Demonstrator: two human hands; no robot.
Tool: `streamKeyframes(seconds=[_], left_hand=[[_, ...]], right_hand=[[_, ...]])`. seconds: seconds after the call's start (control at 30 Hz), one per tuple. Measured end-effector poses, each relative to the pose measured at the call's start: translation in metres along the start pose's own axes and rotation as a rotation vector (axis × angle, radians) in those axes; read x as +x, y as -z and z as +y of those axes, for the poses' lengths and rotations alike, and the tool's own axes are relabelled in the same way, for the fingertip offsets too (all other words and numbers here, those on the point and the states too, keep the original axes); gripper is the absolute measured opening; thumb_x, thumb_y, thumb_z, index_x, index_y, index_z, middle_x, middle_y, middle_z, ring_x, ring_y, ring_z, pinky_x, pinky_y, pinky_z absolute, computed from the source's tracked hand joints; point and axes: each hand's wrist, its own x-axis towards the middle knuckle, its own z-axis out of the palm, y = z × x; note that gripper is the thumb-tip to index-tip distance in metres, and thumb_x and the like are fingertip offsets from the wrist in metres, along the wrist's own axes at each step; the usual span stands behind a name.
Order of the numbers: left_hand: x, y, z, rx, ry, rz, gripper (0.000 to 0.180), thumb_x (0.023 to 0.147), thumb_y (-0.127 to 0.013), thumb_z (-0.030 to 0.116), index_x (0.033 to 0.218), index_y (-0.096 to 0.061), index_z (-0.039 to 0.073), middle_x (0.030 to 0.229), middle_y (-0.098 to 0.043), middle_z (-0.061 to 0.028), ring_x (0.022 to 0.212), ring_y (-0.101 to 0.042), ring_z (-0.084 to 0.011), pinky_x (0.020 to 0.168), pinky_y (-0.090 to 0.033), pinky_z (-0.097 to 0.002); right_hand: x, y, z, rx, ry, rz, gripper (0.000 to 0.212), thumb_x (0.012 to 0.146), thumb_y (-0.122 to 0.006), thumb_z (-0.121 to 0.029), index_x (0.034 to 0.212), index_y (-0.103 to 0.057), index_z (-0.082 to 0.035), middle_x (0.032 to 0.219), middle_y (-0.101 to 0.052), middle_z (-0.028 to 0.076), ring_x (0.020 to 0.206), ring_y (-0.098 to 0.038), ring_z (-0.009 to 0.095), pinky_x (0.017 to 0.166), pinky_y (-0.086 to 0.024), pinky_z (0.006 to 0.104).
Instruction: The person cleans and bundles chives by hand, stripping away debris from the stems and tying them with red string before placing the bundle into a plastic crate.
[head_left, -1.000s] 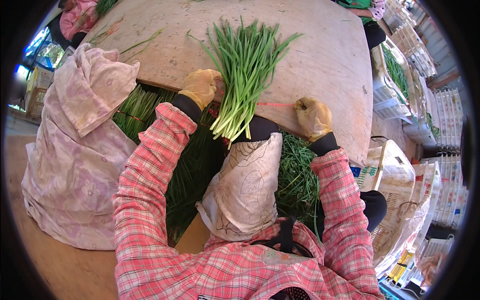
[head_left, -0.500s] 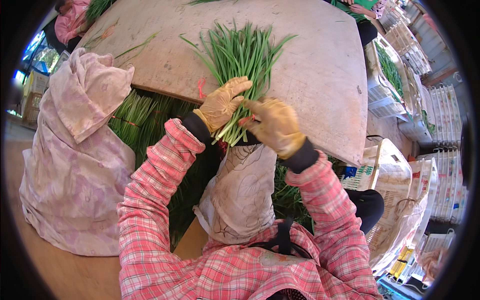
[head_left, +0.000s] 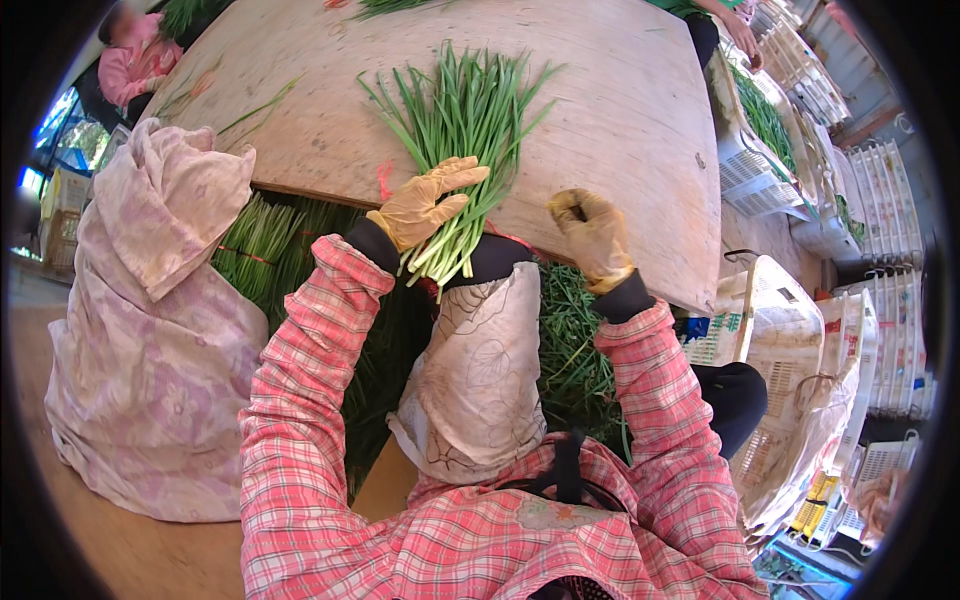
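Note:
A bunch of garlic chives (head_left: pixel 455 115) lies over the table's near edge, its leaves pointing away and its pale cut ends toward me. My left hand (head_left: pixel 422 205), in a yellowish glove, grips the stems from the left with the fingers stretched across them. To the right and apart from the bunch is my right hand (head_left: pixel 592 238), gloved alike, its fingers curled. A thin red string (head_left: pixel 512 238) runs from the stems toward this hand; whether the fingers hold its end is hidden. Another red string (head_left: pixel 384 180) lies left of the bunch.
The wooden table (head_left: pixel 620 120) spans the far side. Tied green bundles (head_left: pixel 255 240) sit below its left edge, loose greens (head_left: pixel 572 345) beneath the right. A cloth-covered heap (head_left: pixel 150 340) stands at left, white crates (head_left: pixel 780 340) at right. Other people sit at the far corners.
My right hand has moved away from the stems to the right, and the red string now shows stretched beside them. My left hand stays on the bunch, shifted slightly left.

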Motion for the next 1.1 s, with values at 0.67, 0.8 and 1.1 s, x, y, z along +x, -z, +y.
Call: streamKeyframes(seconds=[0.67, 0.8, 1.1], left_hand=[[0.0, -0.033, -0.002, 0.475, 0.02, 0.192, 0.039, 0.094, -0.042, 0.015, 0.132, -0.048, 0.014, 0.136, -0.045, -0.01, 0.128, -0.037, -0.0292, 0.109, -0.026, -0.0374], [-0.002, -0.032, -0.004, 0.521, -0.009, 0.189, 0.039, 0.093, -0.041, 0.014, 0.132, -0.048, 0.013, 0.136, -0.045, -0.0099, 0.128, -0.037, -0.0289, 0.109, -0.026, -0.0372], [-0.004, -0.015, 0.025, 0.115, 0.056, 0.329, 0.039, 0.089, -0.052, 0.009, 0.128, -0.049, 0.005, 0.133, -0.046, -0.0151, 0.127, -0.038, -0.0291, 0.108, -0.027, -0.0374]], right_hand=[[-0.016, -0.046, -0.038, -0.066, 0.182, -0.199, 0.013, 0.08, -0.061, -0.014, 0.083, -0.065, -0.001, 0.075, -0.066, 0.013, 0.067, -0.063, 0.02, 0.063, -0.049, 0.0332], [-0.034, 0.03, -0.058, 0.24, -0.096, -0.196, 0.016, 0.087, -0.06, -0.014, 0.087, -0.063, 0.002, 0.07, -0.059, 0.001, 0.062, -0.048, 0.008, 0.056, -0.041, 0.0241], [-0.117, 0.096, -0.006, -0.167, -0.022, -0.209, 0.019, 0.079, -0.068, -0.013, 0.093, -0.065, 0.0, 0.082, -0.066, 0.018, 0.073, -0.065, 0.025, 0.067, -0.05, 0.0317]])
